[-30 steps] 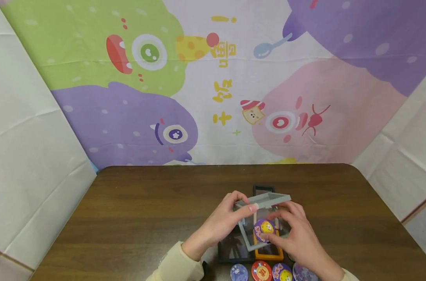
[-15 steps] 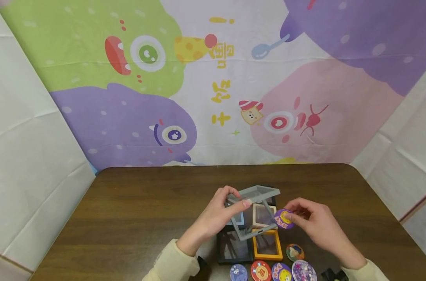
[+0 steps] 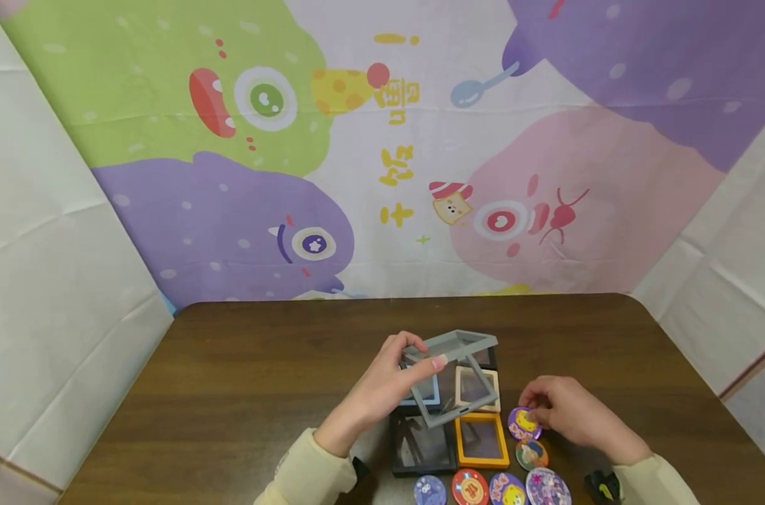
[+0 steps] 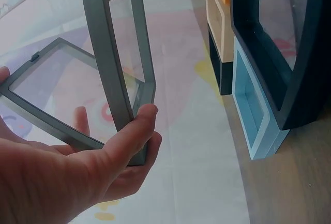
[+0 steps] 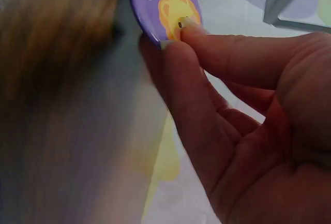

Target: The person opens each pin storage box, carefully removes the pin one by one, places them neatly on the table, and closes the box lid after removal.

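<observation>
My left hand (image 3: pixel 382 386) holds a grey display frame (image 3: pixel 451 417) up above the table, its two halves swung apart at an angle. In the left wrist view, thumb and fingers grip the frame (image 4: pixel 98 53) near its hinged corner, and clear film shows in both halves. My right hand (image 3: pixel 571 410) pinches a round purple badge (image 3: pixel 521 425) with a yellow character, low over the table right of the frames. The right wrist view shows thumb and finger at the edge of this badge (image 5: pixel 173 14). A green-and-orange badge (image 3: pixel 531 454) lies just in front of it.
Below the grey frame are a large black frame (image 3: pixel 422 442), an orange frame (image 3: pixel 503 449), a beige one (image 3: pixel 496 393), a light blue one (image 4: pixel 248 94) and a small dark one (image 3: pixel 488 359). Several badges, including a red one (image 3: pixel 469 487), line the table's near side.
My right hand has drawn the purple badge out from the grey frame, moving right, then lowered it toward the table. My left hand has shifted slightly left with the frame.
</observation>
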